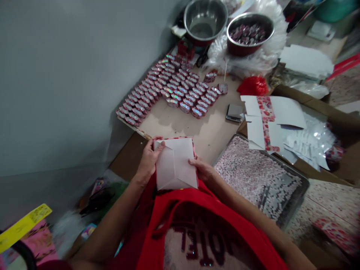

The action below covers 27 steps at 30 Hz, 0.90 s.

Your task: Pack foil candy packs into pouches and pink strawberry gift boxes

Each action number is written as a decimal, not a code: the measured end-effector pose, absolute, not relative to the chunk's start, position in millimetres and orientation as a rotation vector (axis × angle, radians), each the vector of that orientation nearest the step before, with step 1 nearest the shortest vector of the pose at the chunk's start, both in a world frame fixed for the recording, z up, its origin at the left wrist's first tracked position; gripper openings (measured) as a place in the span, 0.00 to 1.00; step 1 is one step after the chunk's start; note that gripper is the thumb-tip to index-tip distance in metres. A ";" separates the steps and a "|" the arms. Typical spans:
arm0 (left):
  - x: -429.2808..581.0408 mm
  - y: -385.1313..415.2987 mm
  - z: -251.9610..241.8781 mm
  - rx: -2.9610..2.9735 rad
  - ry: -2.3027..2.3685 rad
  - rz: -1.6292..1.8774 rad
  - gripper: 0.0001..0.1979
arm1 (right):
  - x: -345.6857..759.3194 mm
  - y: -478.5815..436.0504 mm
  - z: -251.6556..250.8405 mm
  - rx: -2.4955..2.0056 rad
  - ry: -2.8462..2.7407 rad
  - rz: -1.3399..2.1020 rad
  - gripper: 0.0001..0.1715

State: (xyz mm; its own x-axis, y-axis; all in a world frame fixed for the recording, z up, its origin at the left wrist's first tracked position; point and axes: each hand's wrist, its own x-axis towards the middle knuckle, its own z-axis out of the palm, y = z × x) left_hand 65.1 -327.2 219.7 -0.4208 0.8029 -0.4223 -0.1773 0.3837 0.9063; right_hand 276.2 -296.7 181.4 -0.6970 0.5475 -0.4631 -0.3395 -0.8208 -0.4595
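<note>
My left hand and my right hand hold a small cardboard box between them, just in front of the red apron. The box shows white panels with overlapping fold lines, and its edges carry a red pattern. My left thumb rests on the upper left corner, the other fingers curling behind. On the right side, my right thumb presses the white face while its fingers go out of sight behind the edge. Beyond the box, many small shiny red-and-silver packs stand in rows on the table.
Two metal bowls, one with little visible inside and one of dark wrapped pieces, stand at the back. To the right are a small scale, a tray of small pale pieces, flattened white cardboard and an open carton. A grey wall bounds the left.
</note>
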 end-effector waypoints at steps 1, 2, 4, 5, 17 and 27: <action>67.3 -320.5 228.9 0.629 1.624 1.254 0.25 | 286.6 -288.5 199.9 -0.796 -0.559 2.446 0.40; 67.6 -312.3 238.0 0.715 1.598 1.281 0.22 | 298.3 -280.2 219.6 -0.755 -0.681 2.426 0.38; 61.9 -292.7 250.6 0.895 1.542 1.331 0.17 | 320.0 -266.5 252.8 -0.664 -1.030 2.388 0.29; 56.5 -282.0 251.5 0.970 1.506 1.333 0.16 | 327.0 -262.2 261.0 -0.630 -1.244 2.346 0.22; -96.6 -215.7 76.6 1.557 1.620 0.700 0.33 | 248.3 -270.4 -22.0 -1.640 -2.377 0.683 0.52; -430.2 -157.7 38.0 2.372 1.507 0.092 0.34 | 27.4 -285.7 31.5 -1.445 -2.081 0.834 0.29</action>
State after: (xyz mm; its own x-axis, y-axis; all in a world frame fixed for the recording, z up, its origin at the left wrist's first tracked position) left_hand -430.2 -157.7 38.0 0.4386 0.8906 -0.1201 0.8695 -0.3868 0.3071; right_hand 27.4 -285.7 31.5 -0.3346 0.9417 0.0363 0.6560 0.2604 -0.7084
